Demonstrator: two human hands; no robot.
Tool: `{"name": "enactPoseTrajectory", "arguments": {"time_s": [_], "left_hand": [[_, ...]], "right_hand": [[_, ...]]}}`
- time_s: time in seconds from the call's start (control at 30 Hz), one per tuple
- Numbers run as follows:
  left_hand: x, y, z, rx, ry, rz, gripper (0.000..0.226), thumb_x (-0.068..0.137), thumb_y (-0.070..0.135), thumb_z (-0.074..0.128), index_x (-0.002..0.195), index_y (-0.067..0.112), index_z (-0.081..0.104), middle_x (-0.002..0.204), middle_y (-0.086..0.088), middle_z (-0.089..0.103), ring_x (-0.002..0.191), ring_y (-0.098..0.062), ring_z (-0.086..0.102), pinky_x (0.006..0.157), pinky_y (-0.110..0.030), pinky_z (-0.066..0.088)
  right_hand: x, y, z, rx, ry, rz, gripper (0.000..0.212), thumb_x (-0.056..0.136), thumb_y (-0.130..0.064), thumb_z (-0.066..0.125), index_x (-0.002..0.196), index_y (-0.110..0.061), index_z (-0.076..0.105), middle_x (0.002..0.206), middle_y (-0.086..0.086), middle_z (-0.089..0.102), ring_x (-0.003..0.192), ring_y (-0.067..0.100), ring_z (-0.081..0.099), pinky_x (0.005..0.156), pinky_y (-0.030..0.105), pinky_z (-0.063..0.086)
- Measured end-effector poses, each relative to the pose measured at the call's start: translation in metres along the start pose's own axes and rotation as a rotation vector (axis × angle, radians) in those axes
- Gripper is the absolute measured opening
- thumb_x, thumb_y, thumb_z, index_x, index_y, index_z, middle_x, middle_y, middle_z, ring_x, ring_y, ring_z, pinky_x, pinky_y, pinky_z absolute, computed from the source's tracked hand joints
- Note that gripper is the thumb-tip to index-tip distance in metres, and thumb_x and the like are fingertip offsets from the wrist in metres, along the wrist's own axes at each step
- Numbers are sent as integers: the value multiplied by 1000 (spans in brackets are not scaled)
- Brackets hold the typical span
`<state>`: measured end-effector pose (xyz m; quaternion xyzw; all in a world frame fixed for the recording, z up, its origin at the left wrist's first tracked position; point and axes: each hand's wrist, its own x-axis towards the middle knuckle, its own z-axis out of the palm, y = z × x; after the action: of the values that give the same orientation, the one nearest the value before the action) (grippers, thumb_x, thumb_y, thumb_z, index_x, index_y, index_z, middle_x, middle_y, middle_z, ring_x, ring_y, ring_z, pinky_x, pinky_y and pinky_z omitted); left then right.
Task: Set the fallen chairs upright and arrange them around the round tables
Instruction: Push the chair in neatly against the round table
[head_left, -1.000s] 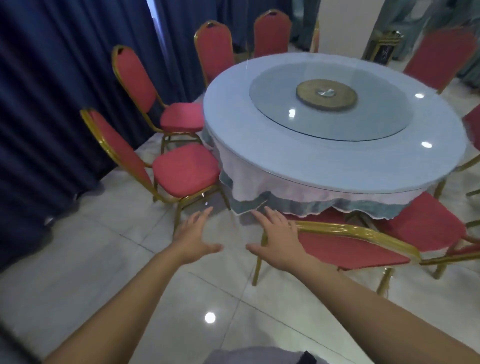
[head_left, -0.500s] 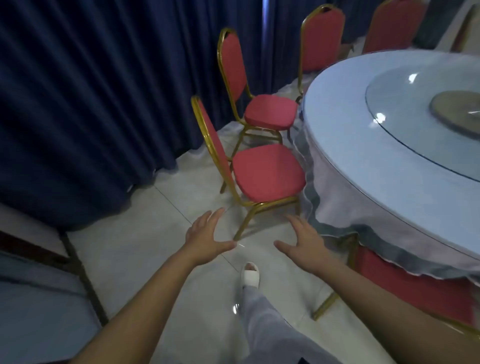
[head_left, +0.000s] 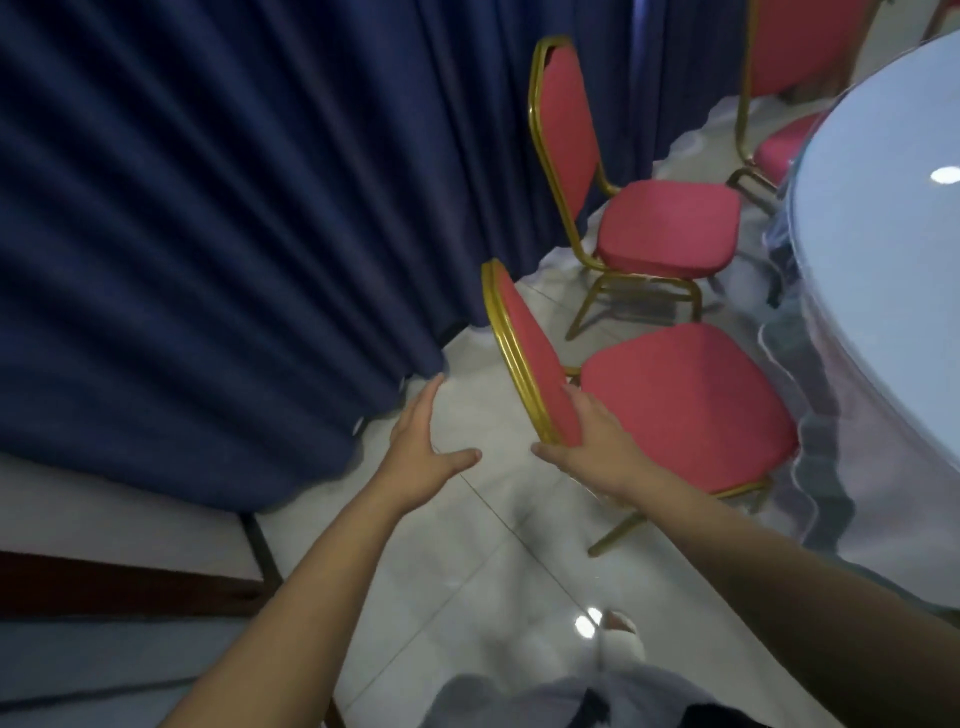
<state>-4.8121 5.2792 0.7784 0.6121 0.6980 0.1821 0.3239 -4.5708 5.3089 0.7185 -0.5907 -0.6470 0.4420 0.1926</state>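
Observation:
A red chair with a gold frame (head_left: 680, 405) stands upright beside the round table (head_left: 883, 249), which wears a pale cloth. My right hand (head_left: 597, 447) lies flat against the front of this chair's backrest near its top edge, fingers spread, not wrapped around the frame. My left hand (head_left: 423, 452) hovers open over the floor just left of the backrest, touching nothing. A second upright red chair (head_left: 665, 228) stands behind the first, and a third (head_left: 779, 78) shows at the top right.
Dark blue curtains (head_left: 234, 208) hang close on the left, reaching the tiled floor (head_left: 467, 571). A dark-framed panel (head_left: 130, 571) lies low at the left. My foot in a white shoe (head_left: 618, 636) is on the floor below my arms.
The view has swung left and closer to the nearest upright chair. My right hand has come onto its backrest; my left hand stays open beside it.

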Motion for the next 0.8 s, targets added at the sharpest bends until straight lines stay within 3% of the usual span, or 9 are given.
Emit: {"name": "enactPoseTrajectory", "arguments": {"time_s": [0.17,0.3,0.37,0.43,0.53,0.67,0.73,0.8], "left_hand": [[82,-22,-13,27,-72,48,109,74,30,84,154,41,11,160,10,14,145,-14,20,116,-36,25],[184,-23,-35,188,-201,199,117,70,29,87,155,42,7,163,2,6,148,-21,12,119,-41,21],[244,-16,-41,286,-254,306,119,67,31,88,152,49,7,163,0,1,149,-25,6,119,-47,20],[299,-2,-41,386,-317,452,118,66,37,88,151,51,9,163,0,0,149,-27,4,118,-50,21],[351,22,-31,525,-487,698,108,66,44,87,150,47,21,160,-1,14,146,-24,10,117,-48,19],[367,35,-14,483,-585,922,75,63,42,89,130,35,57,140,2,49,134,-27,38,109,-47,33],[365,41,-10,470,-610,987,63,63,44,88,120,41,62,136,9,51,131,-25,39,106,-46,34],[357,48,-8,500,-664,1031,58,64,46,87,116,45,62,133,14,51,128,-22,37,99,-39,29]], "right_hand": [[63,-27,25,-43,12,37,97,76,-49,73,153,-27,18,150,5,38,135,29,41,108,48,39],[80,-29,49,-119,272,69,71,82,-31,60,148,-23,35,126,8,58,111,29,56,91,35,46],[82,-27,57,-101,381,50,65,79,-31,59,142,-28,45,114,2,61,101,22,57,77,26,40],[81,-25,58,-56,433,48,65,77,-31,61,140,-35,48,110,-7,62,95,7,54,74,19,36],[73,-40,62,9,487,198,58,80,-33,67,134,-45,50,102,-21,58,88,-6,48,71,9,36],[69,-66,82,169,693,580,27,73,-46,69,100,-48,65,79,-18,67,73,4,60,72,32,50],[67,-78,82,214,755,725,24,68,-50,68,90,-42,71,77,-11,69,75,9,64,75,37,53],[59,-88,80,225,767,831,23,71,-42,74,92,-33,74,80,-6,72,79,15,66,79,41,54]]}}
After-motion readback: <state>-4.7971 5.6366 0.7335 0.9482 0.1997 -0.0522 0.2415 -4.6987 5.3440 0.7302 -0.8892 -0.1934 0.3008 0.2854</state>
